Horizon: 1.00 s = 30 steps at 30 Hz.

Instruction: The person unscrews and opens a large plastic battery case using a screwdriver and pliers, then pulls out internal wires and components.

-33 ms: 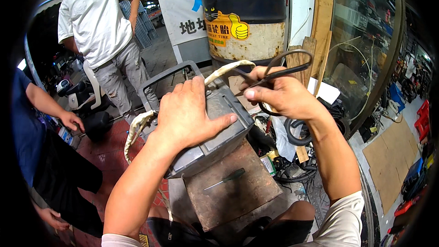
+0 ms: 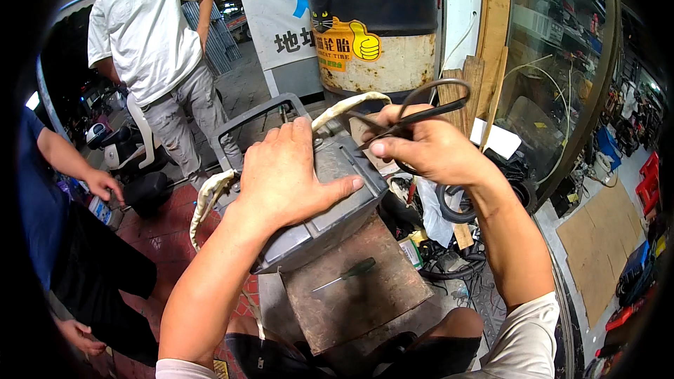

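A grey metal box (image 2: pixel 340 168) with a carrying handle (image 2: pixel 235 126) rests tilted at the far side of a worn board (image 2: pixel 351 309). My left hand (image 2: pixel 281 175) lies flat on its top, thumb spread to the right. Pale tape-wrapped cables come off it: one cable (image 2: pixel 206 203) hangs at the left, another wrapped cable (image 2: pixel 344 105) arches toward the right. My right hand (image 2: pixel 439 144) grips scissors (image 2: pixel 446 109) with big looped handles, beside the box's far right corner. Their blades point left near the box edge; my fingers partly hide them.
A dark-handled screwdriver (image 2: pixel 358 270) lies on the board. Beyond stands a large drum (image 2: pixel 379 70). Wooden planks (image 2: pixel 491 35), a black ring-shaped tube (image 2: pixel 449 203) and tangled cables are on the right. One person (image 2: pixel 151 35) stands far left, another person (image 2: pixel 42 189) close at left.
My right hand and the scissors have shifted slightly left, toward the box. My left hand stays in place on the box. The near person's hand at left has moved a little.
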Each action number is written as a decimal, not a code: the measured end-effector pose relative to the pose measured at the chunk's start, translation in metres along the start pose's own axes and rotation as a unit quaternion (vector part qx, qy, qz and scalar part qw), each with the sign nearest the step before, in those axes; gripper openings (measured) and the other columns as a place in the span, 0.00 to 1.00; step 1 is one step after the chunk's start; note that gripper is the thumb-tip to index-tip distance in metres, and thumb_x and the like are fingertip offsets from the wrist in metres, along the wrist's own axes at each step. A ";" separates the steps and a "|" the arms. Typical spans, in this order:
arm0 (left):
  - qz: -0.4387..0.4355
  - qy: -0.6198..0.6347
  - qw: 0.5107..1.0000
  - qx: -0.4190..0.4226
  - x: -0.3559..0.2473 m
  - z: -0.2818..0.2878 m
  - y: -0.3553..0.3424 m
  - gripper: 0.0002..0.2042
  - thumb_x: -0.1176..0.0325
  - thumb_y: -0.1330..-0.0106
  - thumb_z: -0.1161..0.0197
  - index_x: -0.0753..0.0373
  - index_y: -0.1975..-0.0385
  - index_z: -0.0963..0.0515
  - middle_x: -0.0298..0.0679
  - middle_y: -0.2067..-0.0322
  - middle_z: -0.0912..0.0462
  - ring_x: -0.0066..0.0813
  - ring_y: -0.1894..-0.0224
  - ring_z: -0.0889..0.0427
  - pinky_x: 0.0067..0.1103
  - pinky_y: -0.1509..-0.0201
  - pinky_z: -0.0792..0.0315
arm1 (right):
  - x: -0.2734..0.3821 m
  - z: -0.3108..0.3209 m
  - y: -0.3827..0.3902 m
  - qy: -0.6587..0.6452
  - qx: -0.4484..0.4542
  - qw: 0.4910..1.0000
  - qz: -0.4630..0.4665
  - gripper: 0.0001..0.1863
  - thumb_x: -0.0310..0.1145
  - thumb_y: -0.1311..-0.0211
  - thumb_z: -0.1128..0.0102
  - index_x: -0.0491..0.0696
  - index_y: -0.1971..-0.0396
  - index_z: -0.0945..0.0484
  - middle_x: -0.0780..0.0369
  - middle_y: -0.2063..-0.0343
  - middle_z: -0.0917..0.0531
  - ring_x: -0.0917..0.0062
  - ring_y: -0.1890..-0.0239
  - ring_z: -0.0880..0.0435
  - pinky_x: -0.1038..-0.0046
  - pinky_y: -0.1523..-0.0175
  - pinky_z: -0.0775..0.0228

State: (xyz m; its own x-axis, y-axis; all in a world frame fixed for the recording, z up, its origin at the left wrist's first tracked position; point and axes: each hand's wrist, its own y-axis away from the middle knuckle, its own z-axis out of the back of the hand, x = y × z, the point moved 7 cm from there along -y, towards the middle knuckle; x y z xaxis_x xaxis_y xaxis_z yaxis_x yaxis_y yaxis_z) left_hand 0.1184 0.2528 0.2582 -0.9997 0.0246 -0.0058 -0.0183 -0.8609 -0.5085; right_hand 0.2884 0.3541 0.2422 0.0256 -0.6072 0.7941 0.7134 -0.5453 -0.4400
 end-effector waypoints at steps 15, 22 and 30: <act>-0.031 -0.021 0.999 -0.001 -0.029 -0.003 0.008 0.74 0.33 0.57 0.16 0.73 0.18 0.53 0.69 0.21 0.45 0.66 0.20 0.41 0.52 0.20 0.40 | 0.004 -0.011 0.003 0.138 -0.019 0.990 0.005 0.11 0.33 0.30 0.26 0.42 0.57 0.17 0.62 0.68 0.18 0.77 0.63 0.21 0.67 0.56 0.26; -0.026 -0.043 0.999 0.006 -0.035 -0.007 0.012 0.76 0.35 0.59 0.15 0.75 0.18 0.57 0.70 0.21 0.48 0.66 0.20 0.42 0.53 0.20 0.41 | 0.001 -0.010 0.010 0.095 -0.002 0.995 -0.043 0.11 0.33 0.29 0.29 0.40 0.56 0.17 0.61 0.66 0.17 0.77 0.61 0.21 0.68 0.53 0.26; -0.027 -0.037 0.999 0.029 -0.034 -0.008 0.013 0.77 0.35 0.60 0.15 0.74 0.17 0.58 0.71 0.20 0.52 0.67 0.22 0.37 0.54 0.23 0.39 | 0.027 0.006 0.056 -0.050 -0.218 0.962 0.159 0.17 0.33 0.27 0.31 0.41 0.44 0.18 0.58 0.58 0.12 0.77 0.53 0.14 0.71 0.46 0.21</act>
State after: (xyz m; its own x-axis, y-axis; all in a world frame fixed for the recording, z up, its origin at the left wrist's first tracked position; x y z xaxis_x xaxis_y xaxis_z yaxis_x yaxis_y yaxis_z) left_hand 0.1523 0.2447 0.2452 -0.9957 0.0356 0.0856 -0.0710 -0.8870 -0.4564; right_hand 0.3331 0.3110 0.2415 0.2756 -0.7367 0.6175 0.2978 -0.5454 -0.7835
